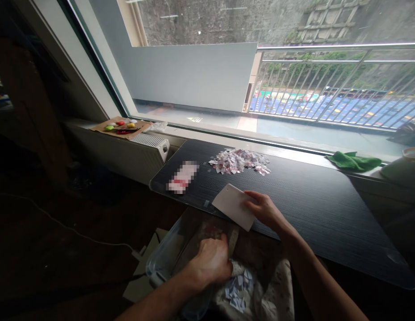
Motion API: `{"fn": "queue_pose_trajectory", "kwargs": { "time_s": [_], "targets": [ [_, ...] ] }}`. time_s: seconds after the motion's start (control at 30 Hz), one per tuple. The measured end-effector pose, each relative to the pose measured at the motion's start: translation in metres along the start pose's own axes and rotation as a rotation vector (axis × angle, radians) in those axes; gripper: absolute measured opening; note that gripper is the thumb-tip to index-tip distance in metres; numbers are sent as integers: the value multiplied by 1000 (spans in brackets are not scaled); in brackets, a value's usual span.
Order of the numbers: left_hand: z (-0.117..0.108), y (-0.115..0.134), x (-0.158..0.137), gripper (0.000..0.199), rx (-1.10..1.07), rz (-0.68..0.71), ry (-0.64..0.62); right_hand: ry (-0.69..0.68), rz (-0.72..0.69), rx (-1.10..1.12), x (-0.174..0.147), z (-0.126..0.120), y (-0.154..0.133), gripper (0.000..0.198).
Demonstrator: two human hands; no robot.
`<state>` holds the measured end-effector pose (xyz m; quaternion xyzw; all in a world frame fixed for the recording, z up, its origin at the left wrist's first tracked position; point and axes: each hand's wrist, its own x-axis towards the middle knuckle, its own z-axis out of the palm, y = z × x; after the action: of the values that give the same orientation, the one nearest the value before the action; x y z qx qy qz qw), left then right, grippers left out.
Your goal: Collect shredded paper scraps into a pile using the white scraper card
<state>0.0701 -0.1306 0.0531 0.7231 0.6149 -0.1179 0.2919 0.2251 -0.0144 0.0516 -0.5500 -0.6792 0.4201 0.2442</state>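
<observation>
My right hand (264, 207) grips the right side of a white card (231, 206), thumb and fingers closed on it, over the front edge of the black tabletop (301, 209). Lower and to the left, my left hand (214, 256) is closed over a clear plastic bin (160, 256). Its fingertips are hidden, so what they hold, if anything, cannot be made out. Small paper scraps (240, 290) lie on patterned cloth (277, 290) just below that hand. A heap of torn paper bits (236, 160) covers the back of the tabletop.
A blurred-out pink and white slip (182, 177) lies at the tabletop's left end. A green cloth (356, 161) rests on the windowsill. On the left, brown paper (105, 127) with small colourful items sits above a radiator (150, 141). A white cable (83, 234) crosses the dark floor.
</observation>
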Motion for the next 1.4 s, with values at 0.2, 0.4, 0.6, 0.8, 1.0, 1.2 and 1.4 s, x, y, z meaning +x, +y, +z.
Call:
{"fn": "queue_pose_trajectory", "kwargs": {
  "time_s": [0.2, 0.4, 0.6, 0.8, 1.0, 1.2, 1.4],
  "targets": [
    [0, -1, 0, 51, -19, 11, 18, 35, 18, 30, 10, 5, -6, 44],
    [3, -3, 1, 49, -45, 8, 29, -114, 8, 53, 15, 14, -11, 42],
    [3, -5, 1, 49, -56, 24, 46, -74, 18, 51, 8, 5, -11, 42],
    [5, -6, 1, 50, -87, -5, 30, -177, -68, 17, 1, 1, -10, 37],
    [12, -23, -2, 64, -145, -51, 26, 249, -61, -14, 28, -24, -10, 41],
    [20, -31, 2, 68, -173, -75, 2, 380, -174, -381, 67, -34, -33, 35],
    [21, -34, 4, 68, -171, -92, -23, 275, -188, -624, 64, -38, -30, 32]
  ]
}}
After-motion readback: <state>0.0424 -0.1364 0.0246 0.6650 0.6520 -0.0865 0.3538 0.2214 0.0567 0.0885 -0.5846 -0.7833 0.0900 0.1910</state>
